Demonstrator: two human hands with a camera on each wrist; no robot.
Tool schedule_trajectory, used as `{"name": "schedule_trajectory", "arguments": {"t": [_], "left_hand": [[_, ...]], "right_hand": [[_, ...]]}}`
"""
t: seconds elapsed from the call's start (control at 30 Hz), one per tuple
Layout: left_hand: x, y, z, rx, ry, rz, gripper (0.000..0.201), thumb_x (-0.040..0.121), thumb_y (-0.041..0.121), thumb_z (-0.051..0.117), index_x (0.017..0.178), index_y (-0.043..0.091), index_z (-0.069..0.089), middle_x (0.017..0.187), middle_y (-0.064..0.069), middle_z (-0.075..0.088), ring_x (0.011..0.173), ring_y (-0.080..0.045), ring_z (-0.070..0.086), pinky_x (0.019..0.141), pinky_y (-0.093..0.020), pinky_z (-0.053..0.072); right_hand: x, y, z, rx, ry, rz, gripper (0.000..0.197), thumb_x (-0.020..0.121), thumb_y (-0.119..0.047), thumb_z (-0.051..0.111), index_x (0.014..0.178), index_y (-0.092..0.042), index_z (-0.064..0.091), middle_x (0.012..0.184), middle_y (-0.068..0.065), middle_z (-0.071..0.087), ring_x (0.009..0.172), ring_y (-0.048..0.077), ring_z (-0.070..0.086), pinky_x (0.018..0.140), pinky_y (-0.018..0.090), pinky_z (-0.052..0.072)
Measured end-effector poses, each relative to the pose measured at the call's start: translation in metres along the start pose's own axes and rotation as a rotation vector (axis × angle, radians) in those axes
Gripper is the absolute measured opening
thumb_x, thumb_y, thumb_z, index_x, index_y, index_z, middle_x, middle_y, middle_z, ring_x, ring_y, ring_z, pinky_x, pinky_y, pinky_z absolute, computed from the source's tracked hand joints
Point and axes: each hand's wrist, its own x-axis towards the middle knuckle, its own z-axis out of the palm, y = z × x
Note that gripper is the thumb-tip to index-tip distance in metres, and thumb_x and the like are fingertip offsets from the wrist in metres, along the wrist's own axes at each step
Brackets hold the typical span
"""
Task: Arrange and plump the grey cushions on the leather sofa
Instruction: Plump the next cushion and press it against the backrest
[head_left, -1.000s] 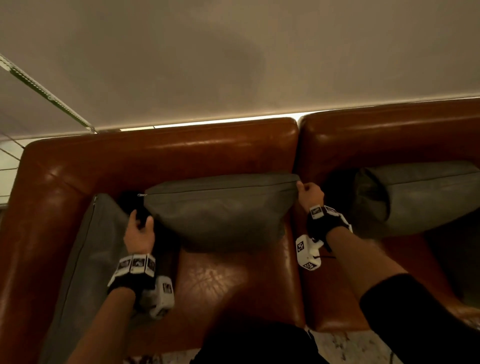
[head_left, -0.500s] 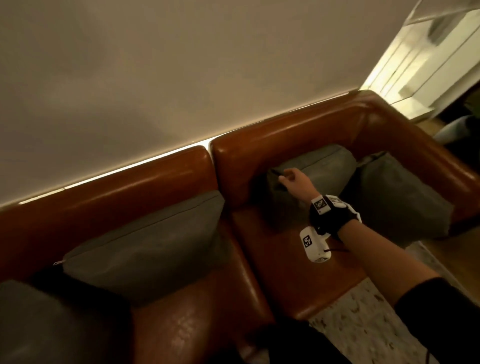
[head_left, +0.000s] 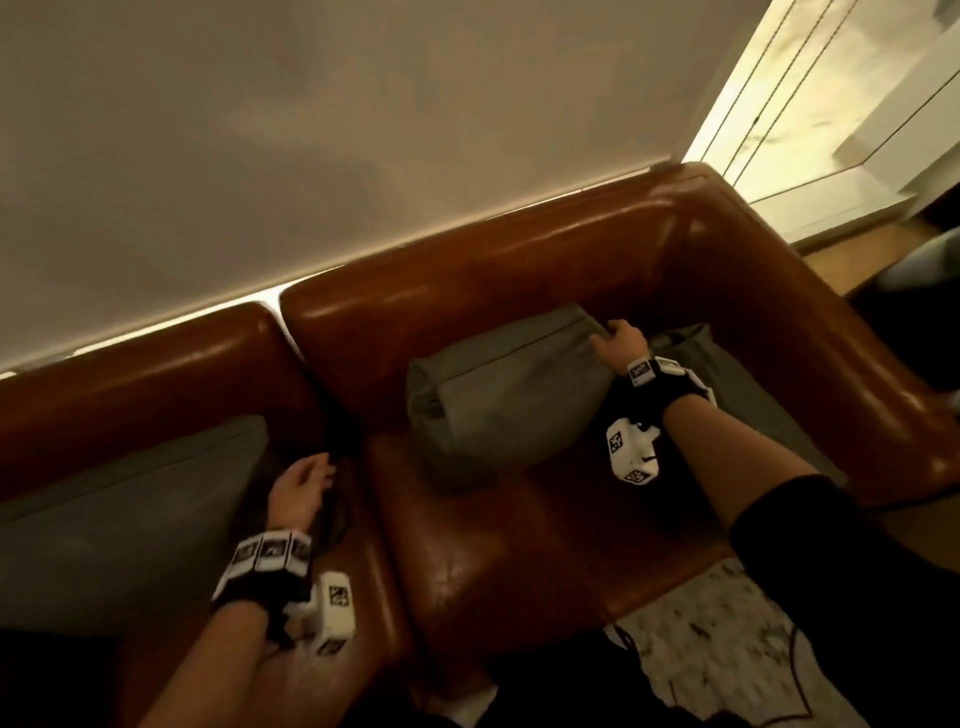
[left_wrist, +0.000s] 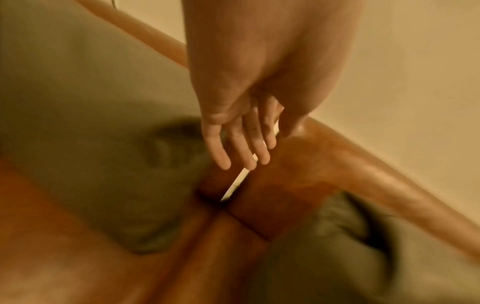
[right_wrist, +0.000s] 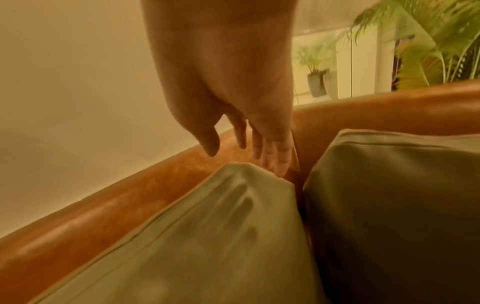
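A grey cushion (head_left: 504, 400) leans on the backrest of the brown leather sofa (head_left: 519, 270), on its right-hand seat. My right hand (head_left: 621, 338) is at that cushion's top right corner. In the right wrist view its straight fingers (right_wrist: 275, 162) touch the corner of the cushion (right_wrist: 207, 236), the thumb held apart. A second grey cushion (head_left: 737, 374) stands against the right armrest, partly hidden by my arm. A third grey cushion (head_left: 119, 509) leans on the left seat's back. My left hand (head_left: 306, 483) hovers beside it over the seat gap, fingers (left_wrist: 244, 156) straight, holding nothing.
A pale wall (head_left: 311, 130) runs behind the sofa. A bright glass panel (head_left: 831, 104) and potted palms (right_wrist: 428, 41) stand past the right armrest. Speckled floor (head_left: 717, 649) shows in front of the seat. The seat leather (head_left: 519, 545) before the middle cushion is bare.
Both hands have let go of the left seat's cushion. My right hand went over to the right seat's cushion and slid from its left end to its top right corner.
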Motion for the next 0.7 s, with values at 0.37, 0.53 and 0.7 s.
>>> {"name": "schedule_trajectory", "arguments": {"t": [0.37,0.53,0.7], "left_hand": [[-0.001,0.101,0.172,-0.539,0.143,-0.295,0.030,0.091,0.031,0.048,0.109,0.010,0.059,0.094,-0.010,0.062,0.081,-0.021,0.058,0.068,-0.029,0.045],[-0.039,0.066,0.130,-0.458,0.283,-0.295,0.034,0.099,0.030,0.036,0.072,0.018,0.053,0.058,-0.001,0.056,0.047,-0.012,0.051,0.036,-0.015,0.036],[-0.054,0.009,0.114,-0.253,0.092,-0.264,0.020,0.092,0.002,0.047,0.099,0.012,0.063,0.071,-0.003,0.064,0.070,-0.023,0.054,0.061,-0.026,0.043]], "right_hand": [[0.034,0.014,-0.015,0.220,-0.213,0.008,0.039,0.098,-0.024,0.036,0.123,-0.002,0.056,0.124,0.016,0.057,0.113,0.034,0.053,0.092,0.037,0.041],[0.001,0.053,-0.025,0.559,-0.372,0.033,0.025,0.092,0.000,0.041,0.080,-0.014,0.059,0.067,0.001,0.051,0.046,0.007,0.047,0.041,0.016,0.037],[-0.027,0.103,0.022,0.363,-0.473,-0.066,0.022,0.090,-0.001,0.055,0.110,-0.007,0.050,0.099,0.011,0.062,0.085,0.021,0.061,0.073,0.026,0.051]]}}
